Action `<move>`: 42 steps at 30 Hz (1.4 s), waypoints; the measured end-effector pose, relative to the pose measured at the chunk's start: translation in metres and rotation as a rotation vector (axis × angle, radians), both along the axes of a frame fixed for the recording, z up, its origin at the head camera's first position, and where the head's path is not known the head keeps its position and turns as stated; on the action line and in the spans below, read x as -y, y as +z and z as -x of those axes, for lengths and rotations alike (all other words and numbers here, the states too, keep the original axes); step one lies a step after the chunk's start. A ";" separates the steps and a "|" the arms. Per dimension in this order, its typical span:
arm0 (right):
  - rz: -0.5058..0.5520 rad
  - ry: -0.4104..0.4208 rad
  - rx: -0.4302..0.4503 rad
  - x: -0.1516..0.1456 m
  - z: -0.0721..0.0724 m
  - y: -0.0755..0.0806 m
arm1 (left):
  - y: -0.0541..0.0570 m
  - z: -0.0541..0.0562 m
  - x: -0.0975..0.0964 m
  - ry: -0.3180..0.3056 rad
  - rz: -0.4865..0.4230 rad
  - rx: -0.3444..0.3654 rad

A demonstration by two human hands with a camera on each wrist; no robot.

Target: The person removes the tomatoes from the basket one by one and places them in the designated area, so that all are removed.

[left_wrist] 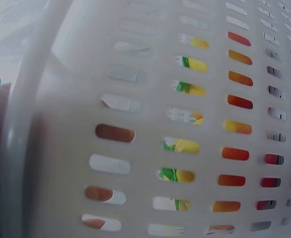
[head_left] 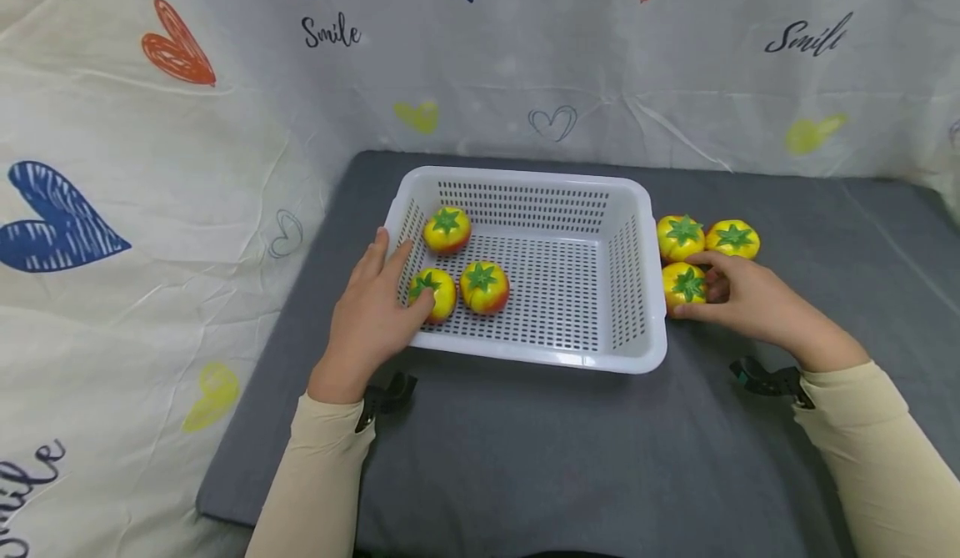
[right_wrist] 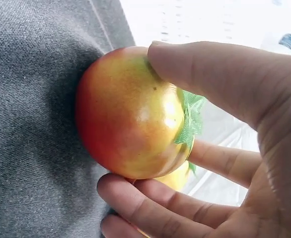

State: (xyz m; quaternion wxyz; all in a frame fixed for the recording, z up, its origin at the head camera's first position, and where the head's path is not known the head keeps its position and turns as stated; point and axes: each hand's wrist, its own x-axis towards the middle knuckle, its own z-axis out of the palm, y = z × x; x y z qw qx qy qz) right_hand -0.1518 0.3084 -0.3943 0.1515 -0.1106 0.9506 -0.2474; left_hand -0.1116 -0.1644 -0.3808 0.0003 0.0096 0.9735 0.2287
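A white perforated plastic basket (head_left: 615, 358) stands on the grey table. My left hand (head_left: 375, 312) holds its left side, with the thumb over the rim at the front corner. Three yellow-red tomatoes with green star-shaped leaves lie inside: a rear one (head_left: 447, 231), a front one (head_left: 442, 301) beside the thumb, and another tomato (head_left: 484, 287) to its right. Outside the basket's right wall, my right hand (head_left: 750, 299) grips a tomato (right_wrist: 130, 114) between thumb and fingers. In the left wrist view, the basket's slotted wall (left_wrist: 61, 148) fills the picture and hides most of the hand.
Two more tomatoes sit just behind the gripped one, a left one (head_left: 679, 238) by the basket and a right one (head_left: 733, 239). A printed cloth (head_left: 495, 57) hangs behind the table (head_left: 525, 458) and along its left side.
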 end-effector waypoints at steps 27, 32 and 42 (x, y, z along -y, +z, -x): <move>-0.121 0.042 -0.022 0.004 0.011 0.046 | 0.002 0.000 0.000 -0.003 -0.007 -0.003; -0.134 0.030 -0.032 0.014 0.017 0.058 | 0.002 0.000 -0.001 -0.009 -0.001 0.000; -0.095 0.052 -0.054 0.050 0.033 0.078 | 0.003 0.000 0.000 -0.005 -0.002 0.002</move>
